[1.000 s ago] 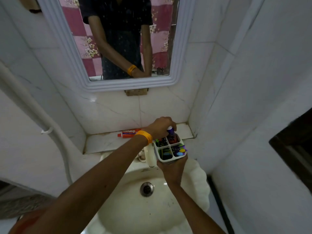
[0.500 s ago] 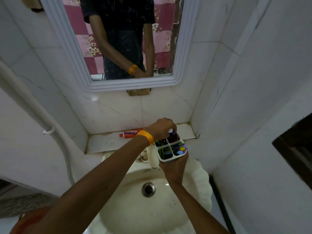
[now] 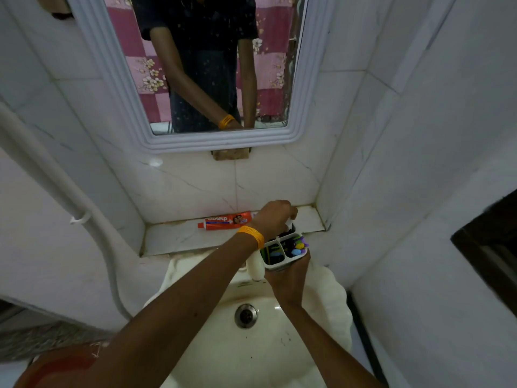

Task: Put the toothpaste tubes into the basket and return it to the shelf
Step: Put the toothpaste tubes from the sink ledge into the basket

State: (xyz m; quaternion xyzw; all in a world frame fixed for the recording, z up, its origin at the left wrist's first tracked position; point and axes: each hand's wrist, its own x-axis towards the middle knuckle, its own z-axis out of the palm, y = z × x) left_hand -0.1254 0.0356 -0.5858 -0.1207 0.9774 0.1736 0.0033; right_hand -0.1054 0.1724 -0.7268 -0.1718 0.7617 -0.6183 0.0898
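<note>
While the basket (image 3: 284, 252) is held in the air over the far rim of the sink (image 3: 333, 303), propped only from below by the right hand (image 3: 288, 278), the chief risk in the head view is a tip: a hard push from above could tilt it and spill its contents into the bowl. That right hand is cupped round the basket's underside. Over the far-left compartment the left hand (image 3: 275, 219), with a yellow bangle (image 3: 251, 235) at the wrist, has its fingers bunched; what they pinch is mostly hidden, so I cannot tell whether it is a tube. If it snags on the divider it may stand proud and fall out on the way to the shelf (image 3: 179, 236).

One toothpaste tube (image 3: 228, 220) lies flat on the shelf, just left of the left hand, red-orange with its cap pointing left. It could easily be forgotten. The basket is a small white four-compartment holder, already crowded with dark and brightly coloured items, so room looks tight.
</note>
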